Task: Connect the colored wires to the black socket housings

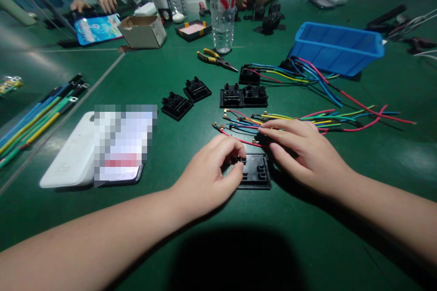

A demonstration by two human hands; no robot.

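A black plastic plate [254, 170] with raised clips lies flat on the green table before me. At its left side my left hand [213, 170] is curled, thumb and index finger closed on that edge; the fingertips are partly hidden. My right hand [303, 148] reaches across from the right with fingers stretched out over a bundle of coloured wires [239, 123]. Its fingertips touch the wires or lie just above them; I cannot tell which. Small brass terminals tip the left ends of these wires.
Several black plastic holders [177, 105], pliers [218, 60] and a blue bin [337, 50] lie beyond my hands. Wired black parts [249, 75] sit before the bin. Two phones [71, 154] and more wires [44, 118] are at left. Behind a water bottle [223, 13] two people work.
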